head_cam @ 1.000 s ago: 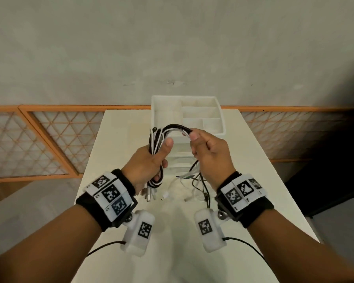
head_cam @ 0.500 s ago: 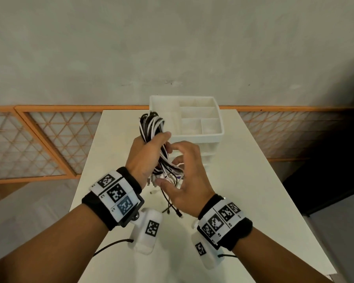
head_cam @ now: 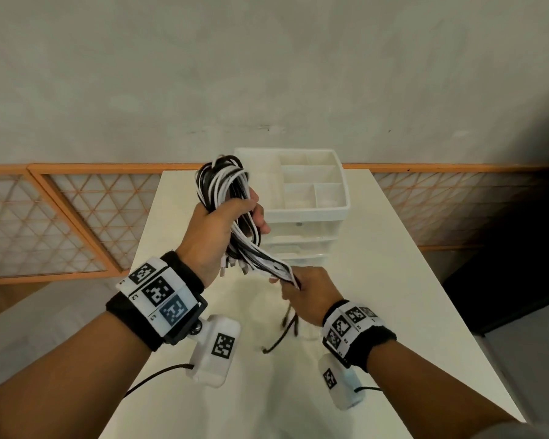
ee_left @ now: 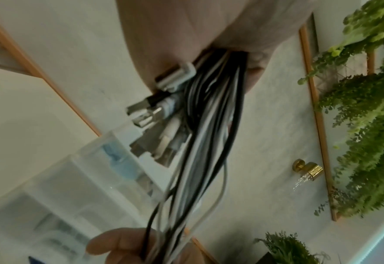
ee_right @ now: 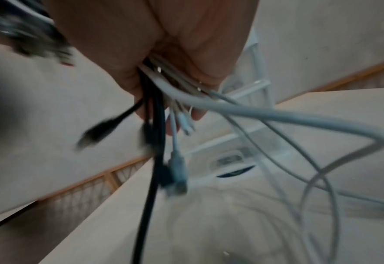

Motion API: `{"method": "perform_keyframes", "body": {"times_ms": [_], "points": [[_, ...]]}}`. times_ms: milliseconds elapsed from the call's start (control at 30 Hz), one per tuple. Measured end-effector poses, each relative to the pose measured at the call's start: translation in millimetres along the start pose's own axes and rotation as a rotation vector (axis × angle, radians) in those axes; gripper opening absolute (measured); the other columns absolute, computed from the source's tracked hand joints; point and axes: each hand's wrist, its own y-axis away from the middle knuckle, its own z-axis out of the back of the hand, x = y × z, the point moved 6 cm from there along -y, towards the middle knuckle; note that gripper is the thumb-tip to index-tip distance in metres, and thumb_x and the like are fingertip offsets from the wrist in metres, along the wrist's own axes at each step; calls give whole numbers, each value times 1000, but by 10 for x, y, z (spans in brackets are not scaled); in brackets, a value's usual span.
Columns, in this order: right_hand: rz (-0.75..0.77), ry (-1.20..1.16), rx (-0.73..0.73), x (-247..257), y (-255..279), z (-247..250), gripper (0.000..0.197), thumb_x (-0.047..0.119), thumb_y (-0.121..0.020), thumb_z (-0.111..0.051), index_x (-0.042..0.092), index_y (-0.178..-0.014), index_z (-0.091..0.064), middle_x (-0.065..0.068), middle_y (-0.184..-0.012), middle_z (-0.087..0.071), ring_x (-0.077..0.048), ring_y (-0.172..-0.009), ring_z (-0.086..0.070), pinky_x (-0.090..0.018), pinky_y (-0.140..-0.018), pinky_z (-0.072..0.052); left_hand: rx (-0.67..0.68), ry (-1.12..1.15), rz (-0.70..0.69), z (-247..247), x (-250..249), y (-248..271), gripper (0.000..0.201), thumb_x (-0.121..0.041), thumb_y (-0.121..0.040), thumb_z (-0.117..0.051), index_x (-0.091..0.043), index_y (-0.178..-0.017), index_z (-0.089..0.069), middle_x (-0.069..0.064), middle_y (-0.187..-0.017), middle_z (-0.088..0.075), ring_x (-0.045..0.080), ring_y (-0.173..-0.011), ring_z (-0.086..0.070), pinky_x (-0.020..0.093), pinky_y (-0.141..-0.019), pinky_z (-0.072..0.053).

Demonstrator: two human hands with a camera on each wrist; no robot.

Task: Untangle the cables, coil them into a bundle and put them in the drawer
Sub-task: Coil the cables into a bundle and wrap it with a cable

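Note:
A bundle of black and white cables [head_cam: 225, 182] loops up out of my left hand [head_cam: 222, 223], which grips it in a fist above the table. The strands run down and right into my right hand [head_cam: 301, 289], which grips their lower part. Loose tails with plugs [head_cam: 287, 327] hang below that hand onto the table. In the left wrist view, several USB plugs [ee_left: 155, 114] stick out beside the cable strands [ee_left: 209, 135]. The right wrist view shows black and white ends [ee_right: 161, 142] dangling from my fist. The white drawer unit [head_cam: 301, 217] stands just behind both hands, its drawers closed.
The drawer unit's top is an open tray with dividers [head_cam: 311, 182]. The white table [head_cam: 393, 280] ends at a grey wall with orange lattice panels [head_cam: 61, 223]. Bare tabletop lies to the left, right and front of my hands.
My left hand lifted the looped bundle higher and further back. My right hand slid down the strands toward me and now grips them lower, pulling them taut.

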Motion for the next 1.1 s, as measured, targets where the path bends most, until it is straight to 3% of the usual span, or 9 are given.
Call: {"method": "perform_keyframes", "body": {"times_ms": [100,233,333,433,567,700,867,933,1100], "points": [[-96,59,-19,-172,-74,191,19,6,-88,-59,13,-87,-77,-5,-74,-73,-16,-66,-64,-27,-67,-53,136,95,116,-63,56,77,12,-17,-85,-57,-5,-86,-56,10,-61,-48,28,-59,-52,36,-66,-48],[-126,10,-128,-157,-157,469,41,-4,-82,-54,25,-96,-81,4,-86,-77,-17,-76,-71,-12,-60,-51,295,-133,262,-146,223,176,22,-21,-85,-61,1,-89,-58,9,-54,-43,25,-51,-48,31,-58,-47],[-160,122,-185,-31,-199,637,26,10,-81,-61,27,-66,-74,7,-64,-68,-22,-72,-63,-23,-61,-45,367,-405,336,-196,355,234,39,-32,-88,-68,6,-82,-59,8,-54,-47,23,-52,-49,30,-60,-45],[-173,217,-226,172,-189,731,28,10,-76,-56,22,-52,-53,2,-56,-51,-29,-67,-53,-26,-58,-39,409,-631,285,-291,424,259,27,-40,-87,-71,-14,-87,-63,-7,-54,-56,13,-54,-54,27,-64,-46],[-186,157,-289,309,-201,790,26,7,-75,-56,29,-61,-62,4,-67,-55,-23,-71,-48,-23,-61,-36,212,-797,240,-244,532,190,28,-44,-75,-80,-22,-80,-64,-5,-51,-63,11,-48,-59,28,-59,-51],[-129,137,-341,373,-224,806,28,5,-73,-58,17,-49,-49,2,-48,-46,-20,-52,-42,-25,-46,-28,-28,-836,206,-118,518,137,26,-38,-78,-76,-17,-67,-67,-6,-45,-62,6,-40,-57,16,-44,-42],[29,41,-335,400,-205,751,19,11,-81,-66,1,-64,-65,-7,-53,-58,-26,-55,-52,-32,-54,-45,-93,-828,160,-52,438,141,23,-39,-78,-77,-21,-67,-67,-6,-51,-66,8,-49,-62,18,-49,-45],[48,-51,-322,398,-183,720,18,6,-82,-62,-2,-66,-64,-5,-54,-56,-15,-49,-46,-21,-46,-38,-92,-809,125,-68,399,139,21,-38,-77,-80,-26,-70,-64,-6,-61,-69,11,-56,-67,20,-50,-49],[95,-267,-313,376,-198,657,44,-4,-84,-60,27,-54,-53,15,-44,-49,-2,-45,-42,-11,-48,-31,-40,-854,1,-119,357,88,14,-33,-78,-78,-30,-74,-64,-11,-62,-68,5,-57,-64,21,-56,-51]]}}
